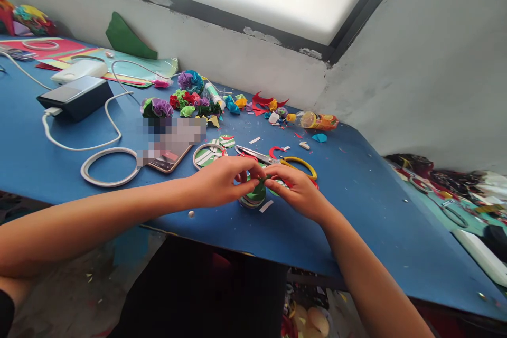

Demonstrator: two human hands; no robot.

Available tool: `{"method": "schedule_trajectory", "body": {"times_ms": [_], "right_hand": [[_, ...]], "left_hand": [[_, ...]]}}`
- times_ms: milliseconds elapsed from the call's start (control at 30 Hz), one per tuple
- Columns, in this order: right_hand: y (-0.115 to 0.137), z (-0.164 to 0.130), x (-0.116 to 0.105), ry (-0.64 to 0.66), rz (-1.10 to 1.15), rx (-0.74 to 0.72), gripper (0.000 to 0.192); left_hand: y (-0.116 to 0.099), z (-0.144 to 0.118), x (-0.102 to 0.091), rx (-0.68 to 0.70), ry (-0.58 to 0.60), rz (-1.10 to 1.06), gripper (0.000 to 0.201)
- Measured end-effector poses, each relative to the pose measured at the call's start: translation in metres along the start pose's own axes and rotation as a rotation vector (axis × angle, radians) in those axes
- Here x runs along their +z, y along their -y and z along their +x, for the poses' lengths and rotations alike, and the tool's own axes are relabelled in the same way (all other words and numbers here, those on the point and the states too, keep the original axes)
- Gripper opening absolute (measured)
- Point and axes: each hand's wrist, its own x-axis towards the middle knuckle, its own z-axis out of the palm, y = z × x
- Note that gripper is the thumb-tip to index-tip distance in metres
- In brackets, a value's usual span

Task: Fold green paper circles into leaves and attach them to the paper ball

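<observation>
- Green paper (260, 190) sits right at the grip, pinched between fingertips of the left hand (227, 179) and right hand (298, 190), both equally near it.
- Its long axis cannot be told, being partly hidden.
- Scissors (273, 159) lie just beyond the grip; a white strip (266, 206) lies on its near side.

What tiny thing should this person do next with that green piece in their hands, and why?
Probably a gentle pinch or fold of the green piece: the left hand and right hand come together on it, while the scissors lie unheld on the table, so shaping seems likelier than cutting. The fingers hide its exact folds.
</observation>
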Motion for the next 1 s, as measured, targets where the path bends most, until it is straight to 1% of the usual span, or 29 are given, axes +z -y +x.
{"method": "schedule_trajectory", "body": {"times_ms": [200, 433, 800, 1000], "right_hand": [[0.0026, -0.0023, -0.0044, 0.034, 0.016, 0.034, 0.024], [0.0036, -0.0020, -0.0041, 0.104, 0.039, 0.059, 0.023], [0.0025, 0.0001, -0.0037, 0.080, 0.049, 0.044, 0.027], [0.0052, 0.0000, -0.0038, 0.072, 0.066, 0.050, 0.025]], "left_hand": [[-0.0002, -0.0044, -0.0001, 0.035, 0.007, 0.034, 0.017], [0.0020, -0.0067, 0.0007, 0.057, 0.050, 0.044, 0.019], [0.0004, -0.0071, 0.0002, 0.064, 0.044, 0.043, 0.020], [-0.0006, -0.0063, -0.0002, 0.050, 0.050, 0.054, 0.019]]}}
